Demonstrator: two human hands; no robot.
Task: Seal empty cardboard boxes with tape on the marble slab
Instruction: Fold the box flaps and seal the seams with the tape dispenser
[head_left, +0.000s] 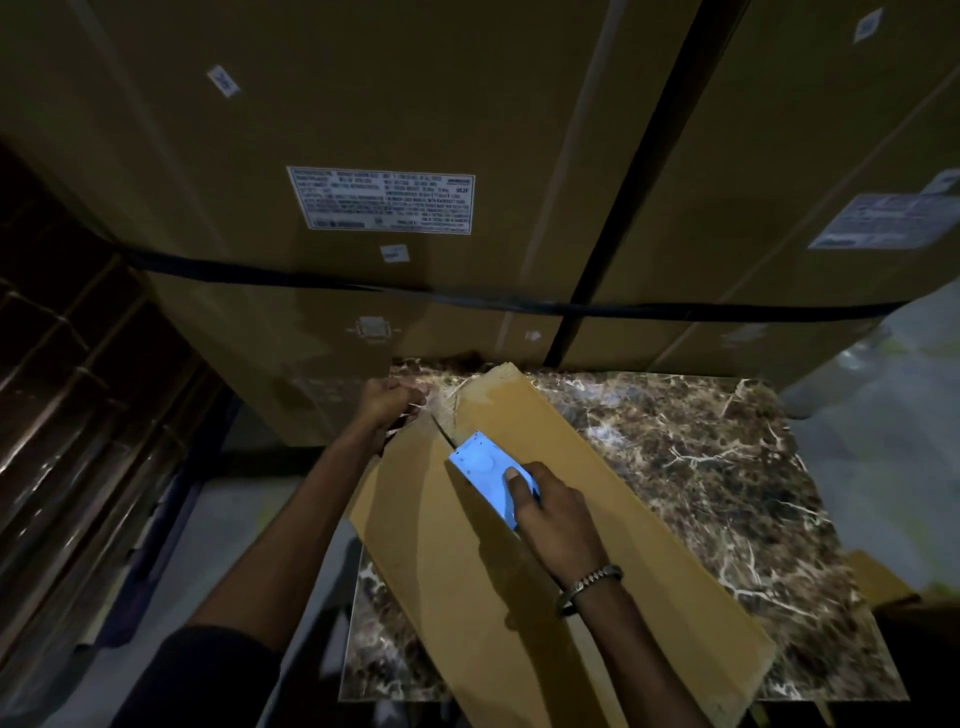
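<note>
Head view, looking down on a brown-veined marble slab (727, 467); a long cardboard box (519, 597) lies diagonally across it, its far end near the tall stacked cartons (363, 130) behind and its near end overhanging the slab's front edge. Right hand (550, 512), with a beaded bracelet (589, 584) at the wrist, grips a light blue tape dispenser (485, 475) held against the centre seam of the box, thumb lying on the dispenser's flat side. Left hand (392, 402) sits at the far end of the box with fingers curled, seemingly pinching the free end of clear tape (441, 405) down over the edge; whether tape is truly between the fingers cannot be told in this dim light. Judged progress: a glossy strip covers only the far stretch of the seam, from the left hand to the dispenser; the seam from the dispenser to the near end appears bare; sealing of this box thus looks barely begun, with the long pull along the seam, the cut and the smoothing remaining.
</note>
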